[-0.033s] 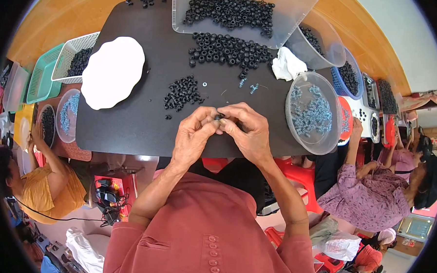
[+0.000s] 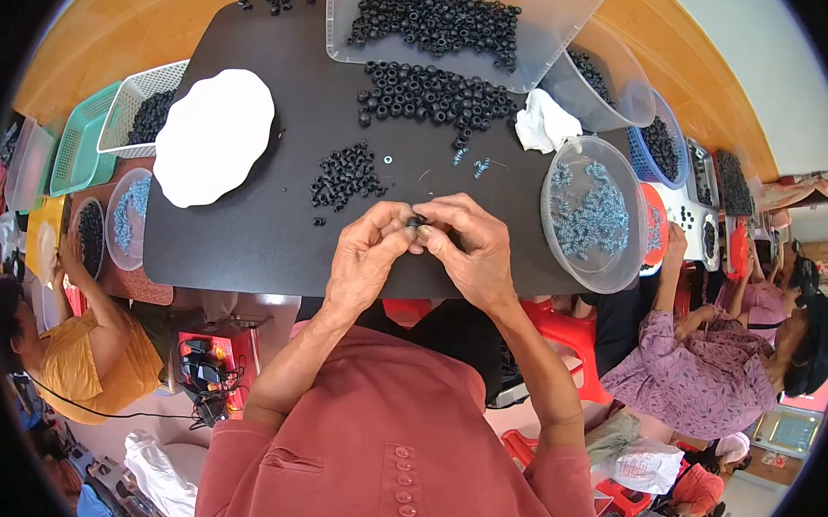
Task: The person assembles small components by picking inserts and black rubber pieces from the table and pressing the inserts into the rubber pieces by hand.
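My left hand [image 2: 370, 257] and my right hand [image 2: 469, 256] meet above the near part of the dark table [image 2: 239, 251]. Between their fingertips they pinch a small black rounded part [image 2: 416, 222], mostly covered by the thumbs and fingers. Just beyond my left hand lies a loose pile of small black ring-like parts [image 2: 344, 177]. Farther off spreads a heap of larger black rounded parts with holes [image 2: 430, 97]. A few small blue-grey pieces [image 2: 481, 167] rest between that heap and my right hand, and a small pale ring [image 2: 388, 159] lies beside the pile.
A clear tub of blue-grey pieces [image 2: 549, 214] stands right of my hands. Behind it are a white cloth [image 2: 545, 124] and a tub of black parts [image 2: 638, 102]. A clear bin [image 2: 339, 33] sits at the far side, a white scalloped sheet [image 2: 214, 139] left. Co-workers sit on both sides.
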A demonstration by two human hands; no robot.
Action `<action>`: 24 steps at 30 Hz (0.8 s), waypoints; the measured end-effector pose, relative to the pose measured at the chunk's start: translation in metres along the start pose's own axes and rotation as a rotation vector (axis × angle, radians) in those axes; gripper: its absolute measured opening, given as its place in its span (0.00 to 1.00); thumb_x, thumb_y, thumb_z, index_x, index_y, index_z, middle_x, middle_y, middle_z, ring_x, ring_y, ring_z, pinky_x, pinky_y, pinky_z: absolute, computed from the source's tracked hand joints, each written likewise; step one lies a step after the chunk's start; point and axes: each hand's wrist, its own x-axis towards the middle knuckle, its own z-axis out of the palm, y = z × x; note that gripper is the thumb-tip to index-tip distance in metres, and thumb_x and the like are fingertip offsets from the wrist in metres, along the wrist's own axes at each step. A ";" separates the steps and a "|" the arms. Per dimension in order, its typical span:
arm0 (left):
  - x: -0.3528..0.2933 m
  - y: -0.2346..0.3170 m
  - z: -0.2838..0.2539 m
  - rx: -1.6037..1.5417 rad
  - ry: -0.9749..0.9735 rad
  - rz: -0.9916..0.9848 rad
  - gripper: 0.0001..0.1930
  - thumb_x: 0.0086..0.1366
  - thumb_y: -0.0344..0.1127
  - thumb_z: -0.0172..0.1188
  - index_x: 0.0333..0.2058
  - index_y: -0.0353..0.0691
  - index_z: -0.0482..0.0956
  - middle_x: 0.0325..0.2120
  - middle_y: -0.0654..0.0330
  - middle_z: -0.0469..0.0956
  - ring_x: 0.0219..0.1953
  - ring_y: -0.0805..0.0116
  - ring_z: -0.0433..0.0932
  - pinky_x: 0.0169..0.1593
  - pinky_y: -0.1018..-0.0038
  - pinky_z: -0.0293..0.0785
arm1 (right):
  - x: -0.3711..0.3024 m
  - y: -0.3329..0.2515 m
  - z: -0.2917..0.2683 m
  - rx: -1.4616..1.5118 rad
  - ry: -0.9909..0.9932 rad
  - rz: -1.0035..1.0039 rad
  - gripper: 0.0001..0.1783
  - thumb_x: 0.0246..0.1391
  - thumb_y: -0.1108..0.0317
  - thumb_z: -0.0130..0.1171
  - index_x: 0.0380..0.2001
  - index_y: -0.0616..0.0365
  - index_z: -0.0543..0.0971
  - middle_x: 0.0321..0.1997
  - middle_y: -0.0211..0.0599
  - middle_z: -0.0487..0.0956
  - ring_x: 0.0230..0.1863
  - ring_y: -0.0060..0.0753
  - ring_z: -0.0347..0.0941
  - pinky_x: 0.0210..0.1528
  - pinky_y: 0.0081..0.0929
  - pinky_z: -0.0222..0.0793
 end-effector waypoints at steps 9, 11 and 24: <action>0.006 0.006 -0.001 -0.269 -0.045 -0.225 0.09 0.66 0.26 0.50 0.43 0.30 0.75 0.36 0.53 0.80 0.40 0.70 0.79 0.48 0.75 0.74 | 0.001 0.003 0.000 -0.250 0.039 -0.201 0.23 0.34 0.79 0.69 0.40 0.61 0.79 0.40 0.38 0.78 0.39 0.37 0.75 0.38 0.28 0.73; 0.007 0.011 0.000 -0.295 -0.047 -0.276 0.09 0.66 0.26 0.48 0.42 0.29 0.75 0.36 0.52 0.79 0.40 0.68 0.79 0.49 0.73 0.74 | 0.001 0.006 0.004 -0.257 0.065 -0.212 0.22 0.34 0.80 0.69 0.39 0.60 0.79 0.40 0.38 0.78 0.38 0.37 0.74 0.37 0.28 0.73; 0.009 0.015 -0.006 -0.296 -0.081 -0.360 0.08 0.65 0.25 0.50 0.40 0.29 0.74 0.35 0.55 0.78 0.40 0.66 0.79 0.48 0.72 0.76 | 0.003 -0.004 -0.007 -0.200 -0.010 -0.207 0.18 0.41 0.80 0.66 0.40 0.62 0.80 0.38 0.39 0.79 0.35 0.30 0.76 0.34 0.23 0.73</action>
